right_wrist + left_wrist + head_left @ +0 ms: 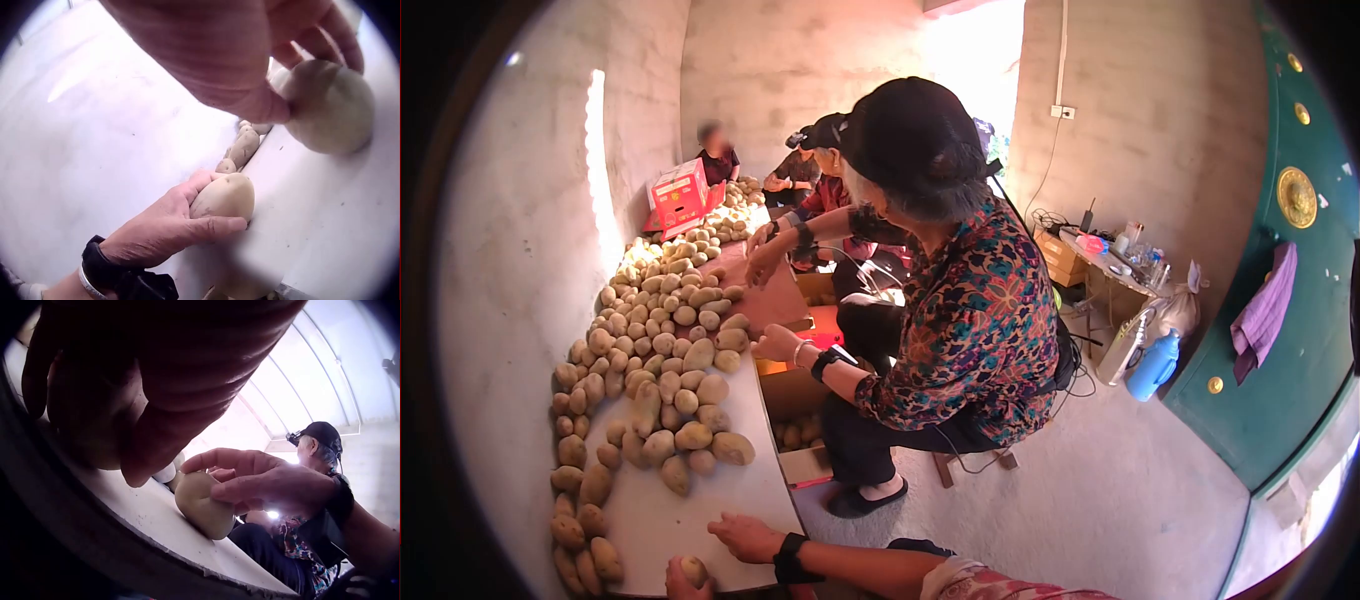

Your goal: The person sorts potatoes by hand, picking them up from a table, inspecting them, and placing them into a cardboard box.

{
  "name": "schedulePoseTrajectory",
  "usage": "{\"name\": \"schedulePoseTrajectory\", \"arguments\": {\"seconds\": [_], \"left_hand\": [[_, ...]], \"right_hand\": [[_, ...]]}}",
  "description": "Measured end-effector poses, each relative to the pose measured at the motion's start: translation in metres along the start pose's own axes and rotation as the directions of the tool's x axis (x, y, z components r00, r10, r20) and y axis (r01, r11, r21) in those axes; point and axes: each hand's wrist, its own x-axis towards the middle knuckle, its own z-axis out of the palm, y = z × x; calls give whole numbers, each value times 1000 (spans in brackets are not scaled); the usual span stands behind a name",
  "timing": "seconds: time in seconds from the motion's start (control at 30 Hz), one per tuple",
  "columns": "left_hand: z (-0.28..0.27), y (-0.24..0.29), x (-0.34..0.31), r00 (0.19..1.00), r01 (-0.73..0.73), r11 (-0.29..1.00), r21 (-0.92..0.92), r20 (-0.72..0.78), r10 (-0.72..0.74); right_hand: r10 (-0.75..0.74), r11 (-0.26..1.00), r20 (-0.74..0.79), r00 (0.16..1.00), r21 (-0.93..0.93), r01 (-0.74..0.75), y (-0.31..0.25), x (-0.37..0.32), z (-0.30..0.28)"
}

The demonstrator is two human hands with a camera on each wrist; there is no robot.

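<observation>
A long white tabletop (650, 520) runs along a pale wall (520, 250). A heap of potatoes (665, 370) covers most of its far stretch and thins to a single line against the wall at the near end. Beside the tabletop sits a person in a patterned blouse (970, 330), wearing a dark cap and reaching both arms toward the heap. Further back, a red box (680, 195) stands on the tabletop among the potatoes. A blue bottle (1152, 365) stands on the floor well off to the right.

At the near edge, on the bare part of the tabletop, the wearer's two hands lie close together. The right hand (745, 538), with a black wristband (790, 558) behind it, lies low on the surface with its fingers pointing toward the wall. From the wrist views its thumb and fingers are curled over a round potato (328, 106), pale and smooth, which rests on the tabletop (the head view hides it under the palm).

The left hand (159, 234) is nearer the wall, just beside the right. Its fingers and thumb are wrapped along the sides of a long potato (224, 197), tan and lightly speckled, whose free end points toward the line of potatoes by the wall. The two held potatoes are near each other but apart.
</observation>
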Motion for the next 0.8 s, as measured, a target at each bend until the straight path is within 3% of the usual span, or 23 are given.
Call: {"name": "schedulePoseTrajectory", "arguments": {"seconds": [0.1,0.23,0.3,0.53,0.6,0.63,0.7,0.8], "left_hand": [[10,-18,7,999,-7,997,-74,-51,4],[8,-23,14,999,32,997,-64,-26,-34],[8,-26,18,999,-30,999,-29,-35,29],[6,-25,20,1000,-1,999,-42,-22,0],[10,-30,22,998,-55,998,-1,-37,55],[16,-29,28,998,-42,999,-2,-37,42],[24,-29,24,985,125,992,23,-126,-121],[18,-17,13,979,91,996,-24,-182,-94]], "right_hand": [[42,999,122,992,20,-45,-1,3,0],[48,999,116,992,-21,-45,2,11,11],[48,999,121,991,-26,-45,6,14,14],[50,997,139,989,-69,-41,6,16,14],[51,995,112,992,-89,-41,7,16,16],[46,996,124,991,-84,-36,13,15,15],[17,998,82,997,-54,-12,9,10,16],[107,992,191,976,-81,-93,-10,10,-2]]}}
